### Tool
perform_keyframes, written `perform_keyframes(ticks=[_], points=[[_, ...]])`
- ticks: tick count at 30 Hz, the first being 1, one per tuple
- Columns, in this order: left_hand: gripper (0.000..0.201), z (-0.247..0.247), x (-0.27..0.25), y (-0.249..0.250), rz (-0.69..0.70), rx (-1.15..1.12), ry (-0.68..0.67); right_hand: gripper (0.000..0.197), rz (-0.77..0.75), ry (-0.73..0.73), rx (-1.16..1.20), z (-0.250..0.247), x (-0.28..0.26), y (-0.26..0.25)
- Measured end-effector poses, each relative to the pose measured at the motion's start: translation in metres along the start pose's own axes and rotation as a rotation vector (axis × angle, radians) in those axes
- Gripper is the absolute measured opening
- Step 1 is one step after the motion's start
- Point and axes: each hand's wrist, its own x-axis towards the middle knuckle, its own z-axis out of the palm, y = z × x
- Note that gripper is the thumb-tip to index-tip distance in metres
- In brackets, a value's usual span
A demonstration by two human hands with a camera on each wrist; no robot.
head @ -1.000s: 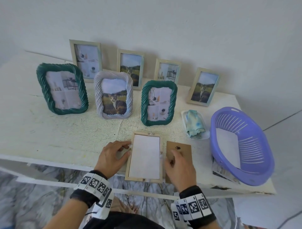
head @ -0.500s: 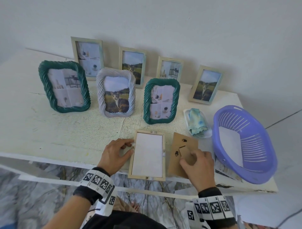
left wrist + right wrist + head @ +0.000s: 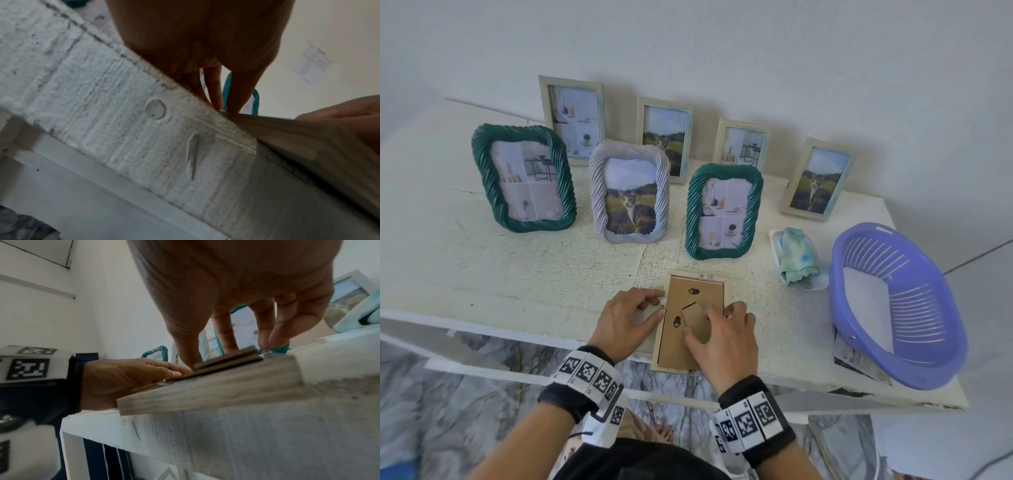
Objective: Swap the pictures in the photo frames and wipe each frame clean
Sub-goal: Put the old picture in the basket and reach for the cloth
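A pale wooden frame (image 3: 726, 291) lies face down at the table's front edge, its lower end over the edge. A brown backing board (image 3: 698, 294) lies inside it and hides the picture. My right hand (image 3: 705, 322) pinches the board's fold-out stand flap (image 3: 228, 360) between thumb and fingers. My left hand (image 3: 654, 305) grips the frame's left edge near a small metal tab. The frame's side (image 3: 287, 134) shows in the left wrist view, with my fingers (image 3: 234, 91) reaching down to it. The right wrist view shows the frame (image 3: 216, 391) from its end, with my left hand (image 3: 133, 374) beside it.
Several standing frames fill the back of the white table (image 3: 517, 281): two green (image 3: 522, 178), one lilac (image 3: 630, 195), several pale wooden ones. A blue-green cloth (image 3: 798, 255) lies in a white dish to the right. A purple basket (image 3: 893, 305) rests on printed sheets (image 3: 856, 359) at the right edge.
My right hand carried the backing board from the table on the right into the frame, covering the white back of the picture. The left hand stayed at the frame's left edge.
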Motion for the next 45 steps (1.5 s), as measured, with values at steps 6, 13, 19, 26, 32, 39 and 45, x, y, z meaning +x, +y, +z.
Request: perform_keyframes(ticks=[6, 13, 19, 26, 32, 39, 45], points=[[0.045, 0.0, -0.001, -0.002, -0.006, -0.001, -0.013, 0.052, -0.061, -0.035, 0.013, 0.004, 0.001, 0.014], [0.042, 0.001, -0.001, -0.004, -0.005, -0.002, -0.009, 0.026, -0.189, -0.152, 0.312, -0.014, 0.02, 0.066], [0.042, 0.0, -0.001, -0.002, -0.004, -0.005, -0.009, 0.014, -0.29, -0.261, 0.282, -0.02, 0.042, 0.077], [0.044, -0.001, -0.001, -0.002, -0.008, -0.008, -0.02, 0.012, -0.302, -0.554, 0.33, -0.034, 0.071, 0.078], [0.042, 0.001, -0.002, -0.004, 0.01, 0.014, -0.026, 0.022, -0.295, -0.469, 0.315, -0.025, 0.073, 0.072], [0.037, 0.001, -0.003, -0.003, 0.087, 0.126, -0.066, 0.027, -0.273, -0.358, 0.307, -0.017, 0.065, 0.068], [0.037, -0.003, -0.002, 0.004, 0.054, 0.126, -0.124, 0.028, -0.251, -0.34, 0.303, -0.02, 0.061, 0.063]])
